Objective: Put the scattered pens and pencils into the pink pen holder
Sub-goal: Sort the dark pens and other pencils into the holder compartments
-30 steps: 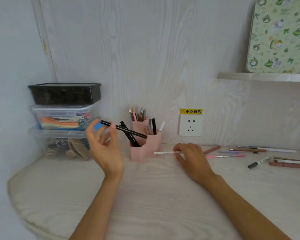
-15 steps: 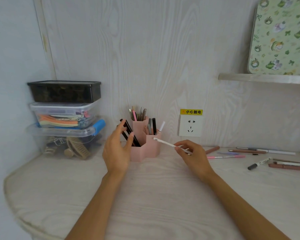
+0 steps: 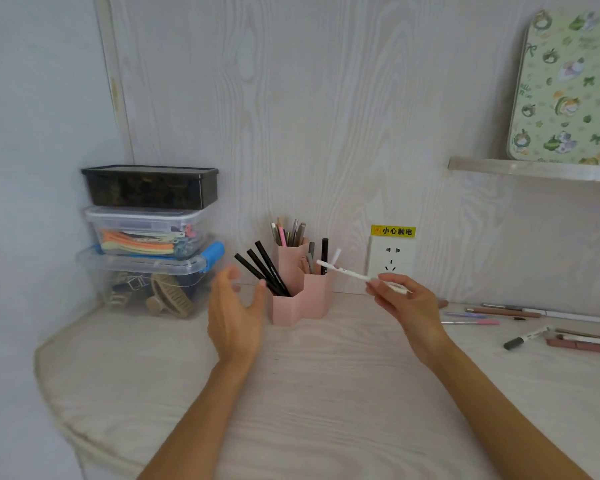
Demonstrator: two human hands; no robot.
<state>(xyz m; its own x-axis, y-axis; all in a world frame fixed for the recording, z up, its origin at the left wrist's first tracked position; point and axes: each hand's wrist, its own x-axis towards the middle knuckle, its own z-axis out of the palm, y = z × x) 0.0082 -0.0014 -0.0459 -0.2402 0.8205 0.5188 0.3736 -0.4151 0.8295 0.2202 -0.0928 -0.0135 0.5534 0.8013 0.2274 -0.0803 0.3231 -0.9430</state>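
The pink pen holder [image 3: 300, 303] stands at the back of the white desk, with three black pens [image 3: 264, 268] leaning out of its low front cell and several pens in the taller cells. My left hand [image 3: 234, 313] hovers open just left of it, holding nothing. My right hand [image 3: 400, 299] pinches a white pen [image 3: 347, 273] above the desk, its tip pointing left toward the holder's right cell. Several more pens [image 3: 492, 311] and a grey-capped marker [image 3: 525, 338] lie scattered at the right.
Three stacked plastic boxes [image 3: 146, 237] fill the left corner. A wall socket [image 3: 390, 259] with a yellow label sits behind the holder. A shelf [image 3: 534, 169] carrying a patterned board juts out at the upper right. The desk's rounded edge [image 3: 49, 375] curves at the left.
My left hand dropped its black pen into the holder and drew back open. My right hand picked the white pen up off the desk and raised it toward the holder.
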